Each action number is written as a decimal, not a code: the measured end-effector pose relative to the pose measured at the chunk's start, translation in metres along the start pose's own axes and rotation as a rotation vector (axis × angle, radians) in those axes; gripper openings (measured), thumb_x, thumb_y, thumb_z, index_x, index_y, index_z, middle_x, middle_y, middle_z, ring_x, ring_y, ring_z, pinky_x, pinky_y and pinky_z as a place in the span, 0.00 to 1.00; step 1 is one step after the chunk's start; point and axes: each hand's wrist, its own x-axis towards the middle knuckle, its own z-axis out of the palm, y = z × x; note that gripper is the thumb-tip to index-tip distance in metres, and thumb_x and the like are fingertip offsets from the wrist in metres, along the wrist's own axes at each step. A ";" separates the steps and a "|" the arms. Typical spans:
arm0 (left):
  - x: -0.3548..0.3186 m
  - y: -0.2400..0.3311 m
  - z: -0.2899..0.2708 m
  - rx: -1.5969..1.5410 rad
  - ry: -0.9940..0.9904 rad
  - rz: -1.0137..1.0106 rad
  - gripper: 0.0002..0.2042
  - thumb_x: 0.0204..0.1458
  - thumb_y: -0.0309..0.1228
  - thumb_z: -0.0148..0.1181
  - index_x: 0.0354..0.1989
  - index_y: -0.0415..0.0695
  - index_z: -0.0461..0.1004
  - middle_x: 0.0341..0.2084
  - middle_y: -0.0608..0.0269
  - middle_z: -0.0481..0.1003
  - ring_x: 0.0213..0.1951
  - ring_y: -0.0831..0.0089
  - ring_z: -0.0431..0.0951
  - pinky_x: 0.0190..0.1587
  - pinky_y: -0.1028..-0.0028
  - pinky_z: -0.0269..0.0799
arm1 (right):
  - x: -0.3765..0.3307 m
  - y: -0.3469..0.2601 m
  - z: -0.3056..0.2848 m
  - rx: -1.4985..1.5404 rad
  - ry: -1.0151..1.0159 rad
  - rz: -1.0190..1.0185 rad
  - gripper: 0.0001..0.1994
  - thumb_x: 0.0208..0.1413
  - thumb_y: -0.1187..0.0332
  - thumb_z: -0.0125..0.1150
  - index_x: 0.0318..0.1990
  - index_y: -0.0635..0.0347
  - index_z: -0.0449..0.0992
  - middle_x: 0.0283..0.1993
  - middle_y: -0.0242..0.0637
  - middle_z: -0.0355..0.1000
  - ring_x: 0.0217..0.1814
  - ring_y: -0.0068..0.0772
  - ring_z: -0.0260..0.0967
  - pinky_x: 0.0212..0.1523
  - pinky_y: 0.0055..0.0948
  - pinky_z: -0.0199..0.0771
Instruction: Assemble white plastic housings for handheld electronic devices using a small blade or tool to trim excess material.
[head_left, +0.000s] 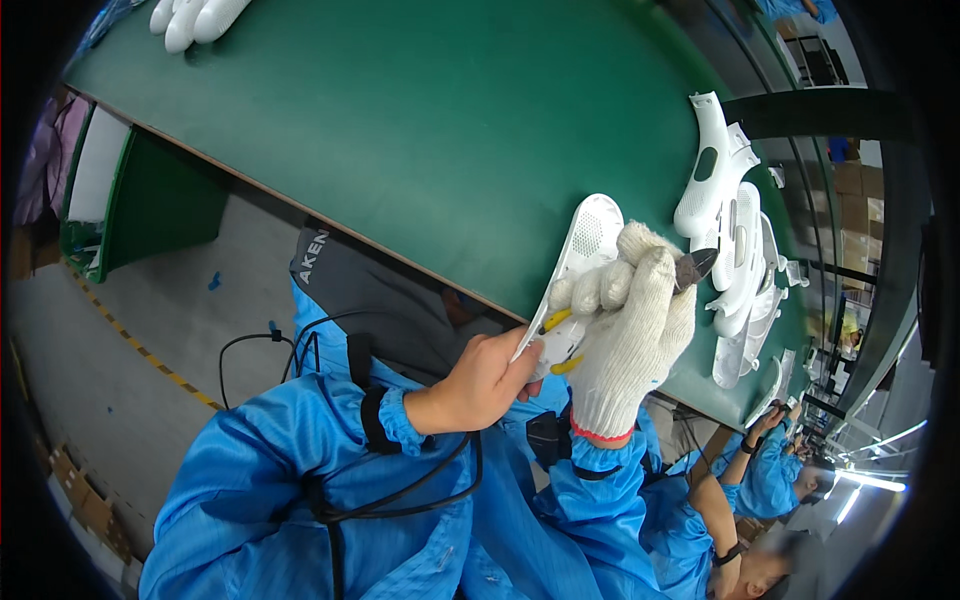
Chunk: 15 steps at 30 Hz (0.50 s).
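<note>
My bare left hand (475, 383) is closed on the lower end of a long white plastic shell (592, 232) with a rounded, perforated far end. My right hand (634, 335), in a white knitted glove with a red cuff edge, is wrapped round a pair of pliers. Their yellow handles (566, 365) show beneath the gloved fingers, and the dark jaws (696, 267) stick out past the thumb side, pointing right. The gloved fingers lie close against the shell; whether they also grip it, I cannot tell.
Several white plastic parts (735, 260) lie bunched along the right side of the green table (400, 120). More white pieces (190, 18) rest at its far left. A green bin (165, 205) stands left of the table. Black cables (400, 510) hang across my blue sleeve; people in blue work at lower right.
</note>
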 end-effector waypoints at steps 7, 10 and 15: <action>-0.001 -0.001 -0.003 -0.023 -0.050 -0.004 0.16 0.69 0.31 0.40 0.34 0.33 0.70 0.21 0.60 0.75 0.23 0.75 0.77 0.29 0.74 0.74 | 0.003 -0.003 0.003 -0.078 0.033 0.016 0.17 0.69 0.59 0.50 0.45 0.67 0.74 0.22 0.29 0.61 0.19 0.27 0.62 0.20 0.35 0.72; 0.000 0.000 -0.004 -0.032 -0.050 0.003 0.16 0.69 0.32 0.39 0.34 0.34 0.70 0.21 0.61 0.75 0.23 0.75 0.76 0.29 0.74 0.74 | 0.004 -0.004 0.006 -0.138 0.023 0.002 0.17 0.69 0.59 0.51 0.45 0.67 0.74 0.22 0.29 0.61 0.19 0.27 0.62 0.20 0.34 0.71; 0.004 -0.002 -0.004 -0.027 -0.037 0.031 0.16 0.68 0.33 0.40 0.37 0.33 0.71 0.19 0.60 0.74 0.21 0.74 0.76 0.27 0.72 0.73 | 0.011 -0.009 0.001 -0.037 0.007 0.101 0.16 0.69 0.59 0.50 0.45 0.66 0.74 0.23 0.29 0.61 0.20 0.26 0.62 0.21 0.34 0.71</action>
